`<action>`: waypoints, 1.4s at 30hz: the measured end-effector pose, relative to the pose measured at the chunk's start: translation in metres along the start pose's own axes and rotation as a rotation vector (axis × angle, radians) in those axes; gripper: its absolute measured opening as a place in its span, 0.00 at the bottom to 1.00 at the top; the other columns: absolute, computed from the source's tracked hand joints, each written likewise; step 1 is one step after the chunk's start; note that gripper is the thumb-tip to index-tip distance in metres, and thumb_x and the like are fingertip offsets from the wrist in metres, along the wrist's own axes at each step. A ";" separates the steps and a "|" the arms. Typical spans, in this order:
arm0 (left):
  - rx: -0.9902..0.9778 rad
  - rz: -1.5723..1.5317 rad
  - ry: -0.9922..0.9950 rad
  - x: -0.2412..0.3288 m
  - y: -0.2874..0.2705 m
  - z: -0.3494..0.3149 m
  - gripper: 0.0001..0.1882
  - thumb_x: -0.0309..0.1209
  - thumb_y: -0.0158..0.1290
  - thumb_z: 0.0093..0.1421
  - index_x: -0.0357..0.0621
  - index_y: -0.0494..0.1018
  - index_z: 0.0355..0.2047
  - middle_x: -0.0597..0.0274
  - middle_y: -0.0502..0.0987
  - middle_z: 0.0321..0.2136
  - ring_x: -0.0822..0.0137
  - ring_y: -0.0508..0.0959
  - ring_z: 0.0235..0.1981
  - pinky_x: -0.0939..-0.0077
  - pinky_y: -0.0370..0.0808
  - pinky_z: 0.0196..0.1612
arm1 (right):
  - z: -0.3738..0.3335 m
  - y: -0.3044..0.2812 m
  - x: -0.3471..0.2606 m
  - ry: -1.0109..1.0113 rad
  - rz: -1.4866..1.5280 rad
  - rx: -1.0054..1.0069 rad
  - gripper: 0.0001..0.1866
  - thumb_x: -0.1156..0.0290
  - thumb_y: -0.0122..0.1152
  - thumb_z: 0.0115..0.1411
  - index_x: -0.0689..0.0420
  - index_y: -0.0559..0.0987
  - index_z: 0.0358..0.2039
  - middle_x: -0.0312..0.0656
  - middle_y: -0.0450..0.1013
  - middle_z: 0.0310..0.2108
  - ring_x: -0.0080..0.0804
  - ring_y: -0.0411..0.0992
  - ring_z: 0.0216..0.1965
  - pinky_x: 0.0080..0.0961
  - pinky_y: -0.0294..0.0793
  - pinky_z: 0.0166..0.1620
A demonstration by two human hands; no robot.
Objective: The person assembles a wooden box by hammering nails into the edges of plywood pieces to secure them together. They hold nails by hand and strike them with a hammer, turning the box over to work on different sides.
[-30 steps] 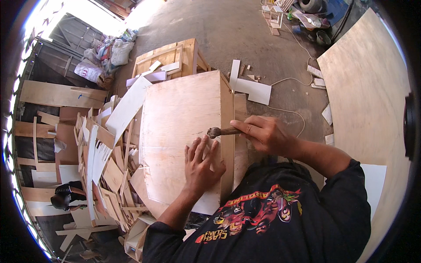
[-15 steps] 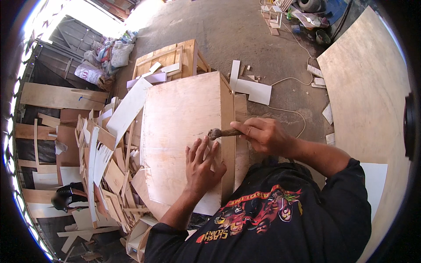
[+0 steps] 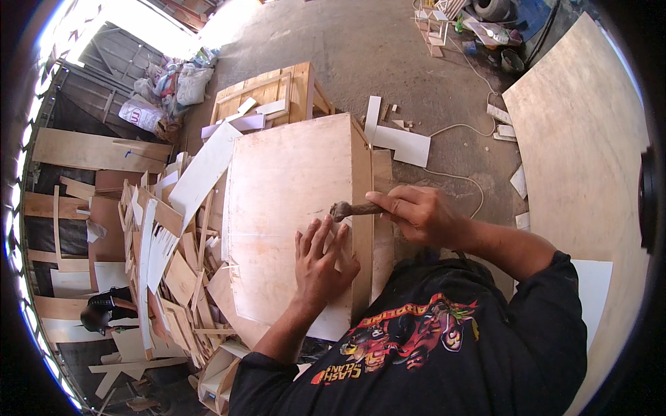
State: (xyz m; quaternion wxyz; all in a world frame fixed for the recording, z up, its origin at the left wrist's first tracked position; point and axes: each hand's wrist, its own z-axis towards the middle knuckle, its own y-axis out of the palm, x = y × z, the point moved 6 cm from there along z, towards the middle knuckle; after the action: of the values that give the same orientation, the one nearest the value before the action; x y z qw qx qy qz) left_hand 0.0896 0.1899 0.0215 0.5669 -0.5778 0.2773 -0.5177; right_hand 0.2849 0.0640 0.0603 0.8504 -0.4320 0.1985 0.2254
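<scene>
A large pale plywood box [image 3: 291,166] stands in front of me, its broad panel facing up. My right hand [image 3: 422,213] is closed round the handle of a hammer [image 3: 364,208]. The hammer's head is at the panel, close to its right edge; whether it touches the wood I cannot tell. Just below the hammer head, my left hand [image 3: 323,262] lies on the panel with its fingers spread. No nail can be made out beside the fingertips.
Wood offcuts [image 3: 184,277] are heaped left of the box. Beyond it stands a wooden crate [image 3: 263,93] with loose strips on top. A white L-shaped board [image 3: 402,144] and a cable [image 3: 461,125] lie on the floor. A large plywood sheet [image 3: 576,139] fills the right side. Another person [image 3: 107,310] is at far left.
Almost nothing differs. The hammer and both hands stay in nearly the same place over the box, and the view has shifted very slightly.
</scene>
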 end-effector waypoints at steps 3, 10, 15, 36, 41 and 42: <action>-0.001 -0.006 0.000 0.001 0.000 0.001 0.38 0.41 0.68 0.47 0.54 0.78 0.62 0.53 0.67 0.69 0.47 0.62 0.72 0.34 0.54 0.72 | 0.000 0.005 0.001 0.012 -0.150 -0.190 0.29 0.76 0.63 0.59 0.57 0.77 0.63 0.44 0.76 0.35 0.44 0.78 0.33 0.39 0.80 0.36; -0.005 -0.020 0.005 0.007 -0.008 0.005 0.34 0.36 0.68 0.50 0.49 0.79 0.60 0.46 0.71 0.65 0.40 0.67 0.68 0.35 0.59 0.70 | 0.004 -0.008 0.002 0.046 0.084 0.094 0.30 0.74 0.65 0.58 0.55 0.77 0.63 0.44 0.76 0.35 0.41 0.79 0.33 0.38 0.80 0.35; -0.001 0.004 -0.006 0.002 -0.001 0.001 0.36 0.41 0.68 0.48 0.55 0.79 0.61 0.54 0.67 0.70 0.46 0.63 0.71 0.35 0.54 0.72 | -0.006 0.004 0.000 0.014 -0.134 -0.139 0.30 0.73 0.67 0.60 0.56 0.76 0.64 0.44 0.76 0.35 0.41 0.79 0.33 0.37 0.81 0.36; 0.006 0.000 -0.004 0.000 -0.001 0.000 0.37 0.40 0.68 0.47 0.55 0.78 0.61 0.52 0.68 0.70 0.45 0.64 0.71 0.35 0.56 0.72 | -0.002 -0.005 -0.004 -0.038 -0.110 0.048 0.31 0.74 0.63 0.57 0.57 0.76 0.63 0.41 0.78 0.37 0.38 0.78 0.34 0.33 0.80 0.36; 0.014 -0.025 0.001 0.001 -0.003 0.001 0.37 0.38 0.69 0.47 0.48 0.77 0.61 0.48 0.70 0.68 0.43 0.66 0.70 0.36 0.57 0.72 | -0.003 0.005 -0.001 -0.001 -0.219 -0.124 0.27 0.72 0.62 0.59 0.56 0.78 0.61 0.40 0.78 0.36 0.37 0.79 0.34 0.33 0.81 0.35; 0.026 -0.037 -0.001 0.001 -0.004 0.001 0.37 0.36 0.69 0.48 0.43 0.76 0.60 0.47 0.72 0.67 0.43 0.67 0.70 0.39 0.59 0.72 | -0.004 -0.001 0.000 0.000 -0.112 0.002 0.26 0.71 0.61 0.60 0.56 0.79 0.60 0.40 0.78 0.35 0.37 0.79 0.33 0.33 0.81 0.35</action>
State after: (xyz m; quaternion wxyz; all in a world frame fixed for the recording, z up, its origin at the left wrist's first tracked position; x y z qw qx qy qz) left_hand 0.0896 0.1904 0.0253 0.5648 -0.5755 0.2594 -0.5315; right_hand 0.2844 0.0602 0.0586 0.8620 -0.4417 0.1744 0.1774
